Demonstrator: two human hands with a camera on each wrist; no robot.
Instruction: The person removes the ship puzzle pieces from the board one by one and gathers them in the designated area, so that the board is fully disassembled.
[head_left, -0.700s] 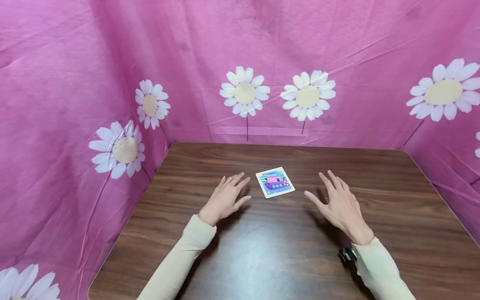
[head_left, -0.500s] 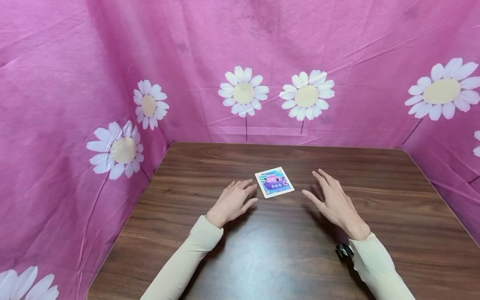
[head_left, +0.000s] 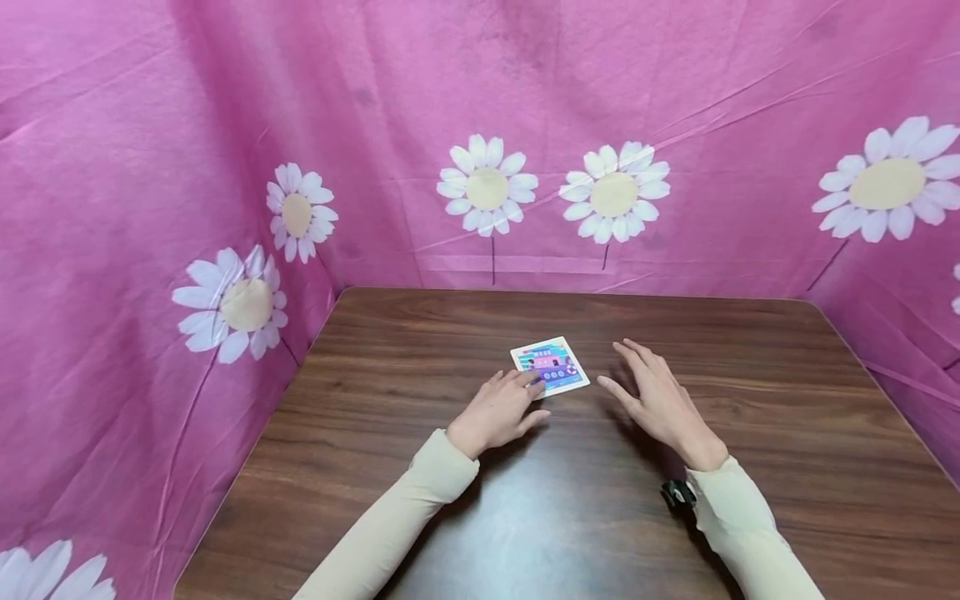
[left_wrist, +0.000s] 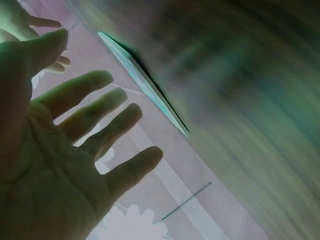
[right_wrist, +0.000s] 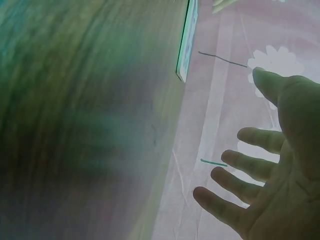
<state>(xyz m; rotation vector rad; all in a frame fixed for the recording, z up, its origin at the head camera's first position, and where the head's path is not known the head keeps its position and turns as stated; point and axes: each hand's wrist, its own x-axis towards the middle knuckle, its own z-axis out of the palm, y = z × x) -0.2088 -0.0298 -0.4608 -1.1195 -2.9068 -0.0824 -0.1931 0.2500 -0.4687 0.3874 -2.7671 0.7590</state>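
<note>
A square card or thin board (head_left: 555, 367) with a colourful ship picture and a white border lies flat on the brown table. My left hand (head_left: 498, 410), fingers spread, reaches over its lower left corner in the head view; the left wrist view shows the fingers apart from the board (left_wrist: 145, 82). To the right of the board my right hand (head_left: 663, 404) hovers with fingers extended and nothing in it. In the right wrist view the same board (right_wrist: 188, 42) stands off from the right hand (right_wrist: 265, 175).
The wooden table (head_left: 390, 333) has rounded far corners. Behind it and along both sides hangs a pink cloth (head_left: 390, 100) with white daisies. A black band (head_left: 678, 495) is at the right wrist, by the cream sleeve.
My left hand has moved right, from beside the board to above its corner. The right hand has come slightly left, closer to the board, which has not moved.
</note>
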